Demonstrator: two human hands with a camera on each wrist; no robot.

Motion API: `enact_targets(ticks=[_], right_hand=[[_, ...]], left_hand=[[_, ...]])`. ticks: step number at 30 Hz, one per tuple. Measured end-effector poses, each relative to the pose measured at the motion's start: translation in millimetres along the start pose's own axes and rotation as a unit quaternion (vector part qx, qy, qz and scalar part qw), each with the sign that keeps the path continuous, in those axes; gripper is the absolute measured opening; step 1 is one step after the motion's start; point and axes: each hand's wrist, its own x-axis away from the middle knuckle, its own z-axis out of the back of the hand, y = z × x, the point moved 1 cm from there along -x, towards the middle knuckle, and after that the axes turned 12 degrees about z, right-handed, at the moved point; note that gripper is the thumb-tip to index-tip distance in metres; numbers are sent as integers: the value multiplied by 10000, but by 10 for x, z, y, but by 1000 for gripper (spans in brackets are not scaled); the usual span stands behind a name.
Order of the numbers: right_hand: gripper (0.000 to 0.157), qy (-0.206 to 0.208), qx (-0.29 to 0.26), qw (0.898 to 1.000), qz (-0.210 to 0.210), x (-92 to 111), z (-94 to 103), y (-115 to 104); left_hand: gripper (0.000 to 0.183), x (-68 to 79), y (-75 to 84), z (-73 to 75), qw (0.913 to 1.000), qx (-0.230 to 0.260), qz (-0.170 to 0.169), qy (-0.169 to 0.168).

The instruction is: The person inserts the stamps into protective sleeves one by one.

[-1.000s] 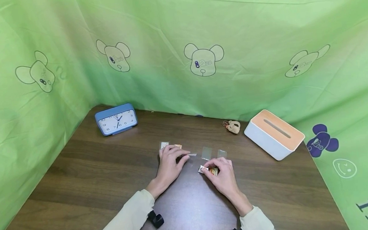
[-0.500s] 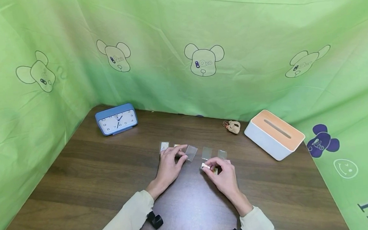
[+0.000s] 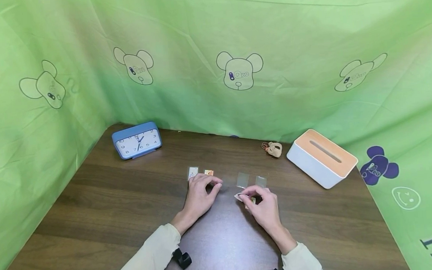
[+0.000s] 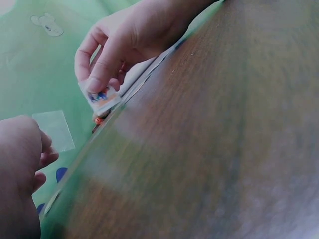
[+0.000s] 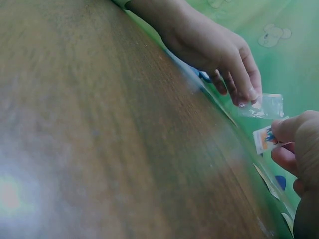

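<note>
My left hand [image 3: 200,194] pinches a small clear plastic sleeve [image 4: 56,130] between thumb and fingers; the sleeve barely shows in the head view. My right hand [image 3: 262,205] pinches a small printed card [image 5: 264,139] with a white border and an orange and blue picture. In the right wrist view, the sleeve stands close above the card. Partly hidden under the right hand is a yellowish card [image 3: 253,200]. Beyond the left hand lie a sleeve with a whitish card in it [image 3: 193,172] and an orange card [image 3: 209,172].
Two clear sleeves [image 3: 243,180] lie on the brown wooden table [image 3: 104,209] beyond the right hand. Farther back stand a blue clock [image 3: 136,140], a small beige trinket with a red cord [image 3: 274,149] and a white tissue box [image 3: 312,166] with an orange top. Green cloth [image 3: 186,91] encloses the back and sides.
The sleeve in my left hand has turned from edge-on to face-up, then to barely visible in the head view. The card in my right hand has tilted slightly. Both arms stay nearly in place.
</note>
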Motion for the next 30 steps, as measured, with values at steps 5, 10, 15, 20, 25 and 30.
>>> enact_targets(ticks=[5,10,15,20,25,30], right_hand=[[27,89,-261,9995,-126,-2,-3,-14],[30,292,-289,9990,-200,-4,-25,-26],[29,481,-302,9982,-199,-66,-23,-150],[25,678,-491,9964,-115,-158,19,-350],[26,810,-626,9947,-95,-87,5,-181],[26,879,-711,9935,-132,-41,-8,-56]], left_hand=[[5,-2,-29,-23,9999,-23,-91,-35],[5,-1,-40,-30,9999,15,-123,-83],[6,3,-23,-19,9998,60,-113,-172],[5,7,-11,-11,9995,14,-160,-268],[5,3,3,-5,9987,-120,-237,-441],[4,-1,-5,-11,9982,-215,-283,-485]])
